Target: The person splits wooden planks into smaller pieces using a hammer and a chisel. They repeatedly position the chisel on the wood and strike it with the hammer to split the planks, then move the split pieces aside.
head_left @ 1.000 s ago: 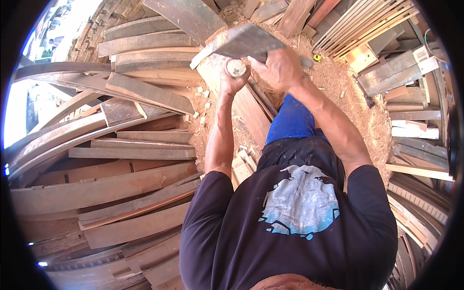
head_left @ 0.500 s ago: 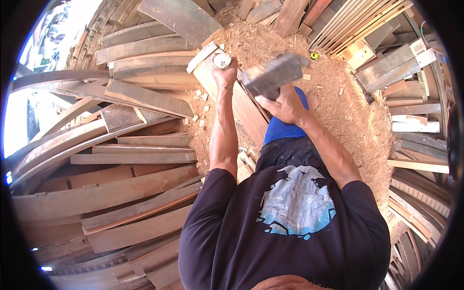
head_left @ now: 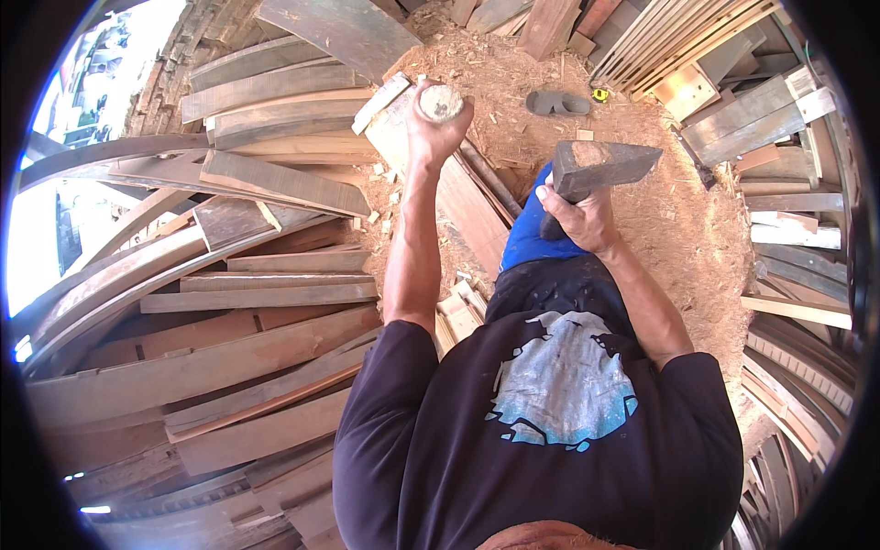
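Observation:
My left hand (head_left: pixel 433 139) is closed around a chisel, whose round, pale, battered handle end (head_left: pixel 441 104) faces up. Its blade is hidden below my fist. Under that hand lies a long reddish-brown board (head_left: pixel 469 206), with a pale strip of wood (head_left: pixel 380 104) at its far end. To the right, above my blue-covered knee (head_left: pixel 530 225), my right hand (head_left: pixel 587 218) grips a hatchet. The dark wedge-shaped hatchet head (head_left: pixel 610 165) is raised, its blunt end toward the left and its edge toward the right. The hatchet is apart from the chisel.
Stacked boards (head_left: pixel 284 170) crowd the left side, and more timber (head_left: pixel 788 202) lines the right. Sawdust and chips cover the ground (head_left: pixel 678 266). Ahead lie a grey sandal (head_left: pixel 557 103) and a yellow tape measure (head_left: pixel 600 94). Thin slats (head_left: pixel 687 41) lean at the far right.
The hatchet has swung away from the chisel, to the right and nearer my body. My left hand has shifted slightly right with the chisel. The sandal now shows fully.

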Action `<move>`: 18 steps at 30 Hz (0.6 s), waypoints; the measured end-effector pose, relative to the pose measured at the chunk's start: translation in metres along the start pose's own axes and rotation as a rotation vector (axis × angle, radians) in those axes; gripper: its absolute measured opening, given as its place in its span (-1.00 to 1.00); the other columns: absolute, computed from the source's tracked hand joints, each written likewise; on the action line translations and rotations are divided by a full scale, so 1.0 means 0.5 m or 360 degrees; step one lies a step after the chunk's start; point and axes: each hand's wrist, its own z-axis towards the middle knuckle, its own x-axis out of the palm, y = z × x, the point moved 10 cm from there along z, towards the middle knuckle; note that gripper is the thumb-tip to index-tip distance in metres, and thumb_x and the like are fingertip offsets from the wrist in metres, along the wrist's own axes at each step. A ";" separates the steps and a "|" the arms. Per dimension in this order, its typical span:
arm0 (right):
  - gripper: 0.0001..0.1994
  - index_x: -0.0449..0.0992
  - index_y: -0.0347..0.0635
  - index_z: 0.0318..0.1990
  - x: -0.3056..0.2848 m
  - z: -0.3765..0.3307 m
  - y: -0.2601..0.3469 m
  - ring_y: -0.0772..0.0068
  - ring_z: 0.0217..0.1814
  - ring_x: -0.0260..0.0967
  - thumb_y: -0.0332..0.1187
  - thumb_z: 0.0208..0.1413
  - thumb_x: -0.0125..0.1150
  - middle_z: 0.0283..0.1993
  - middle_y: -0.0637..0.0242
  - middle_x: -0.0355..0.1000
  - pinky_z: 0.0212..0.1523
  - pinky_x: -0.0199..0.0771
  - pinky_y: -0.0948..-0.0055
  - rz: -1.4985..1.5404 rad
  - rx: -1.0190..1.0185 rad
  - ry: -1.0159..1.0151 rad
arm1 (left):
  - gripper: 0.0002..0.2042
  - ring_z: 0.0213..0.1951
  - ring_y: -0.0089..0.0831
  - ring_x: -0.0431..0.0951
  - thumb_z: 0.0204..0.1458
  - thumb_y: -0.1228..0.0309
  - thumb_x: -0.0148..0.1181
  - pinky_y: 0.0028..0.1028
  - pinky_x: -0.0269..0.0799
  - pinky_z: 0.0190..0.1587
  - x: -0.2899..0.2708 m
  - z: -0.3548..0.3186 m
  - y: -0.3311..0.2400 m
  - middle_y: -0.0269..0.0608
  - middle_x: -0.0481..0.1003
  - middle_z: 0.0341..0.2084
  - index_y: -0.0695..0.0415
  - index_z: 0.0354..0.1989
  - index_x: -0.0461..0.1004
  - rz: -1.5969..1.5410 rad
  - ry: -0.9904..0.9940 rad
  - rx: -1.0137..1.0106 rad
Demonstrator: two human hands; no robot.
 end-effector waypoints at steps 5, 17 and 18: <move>-0.89 0.49 -0.17 -0.40 0.006 -0.001 0.012 0.67 -0.44 0.28 -0.47 0.12 0.31 -0.48 0.53 0.38 -0.38 0.32 0.48 0.0119 -0.0019 -0.0071 | -0.71 -0.39 -0.60 0.50 -0.11 0.47 0.45 -0.52 0.45 -0.30 0.017 0.036 0.094 -0.37 0.51 -0.47 0.14 -0.28 0.43 -0.0136 0.0049 -0.0085; -0.92 0.50 -0.18 -0.35 -0.010 -0.007 -0.013 0.68 -0.42 0.35 -0.50 0.13 0.31 -0.47 0.49 0.44 -0.38 0.38 0.52 0.0117 0.0085 -0.0054 | -0.70 -0.39 -0.54 0.50 -0.14 0.36 0.46 -0.44 0.47 -0.27 0.011 0.034 0.118 -0.34 0.51 -0.48 0.16 -0.32 0.45 0.0081 0.0038 -0.0094; -0.92 0.50 -0.19 -0.35 -0.011 -0.007 -0.015 0.68 -0.42 0.35 -0.50 0.13 0.31 -0.47 0.49 0.44 -0.38 0.38 0.52 0.0127 0.0091 -0.0067 | -0.69 -0.39 -0.54 0.50 -0.14 0.37 0.47 -0.44 0.47 -0.26 0.016 0.033 0.115 -0.34 0.51 -0.47 0.16 -0.30 0.45 0.0056 0.0071 -0.0115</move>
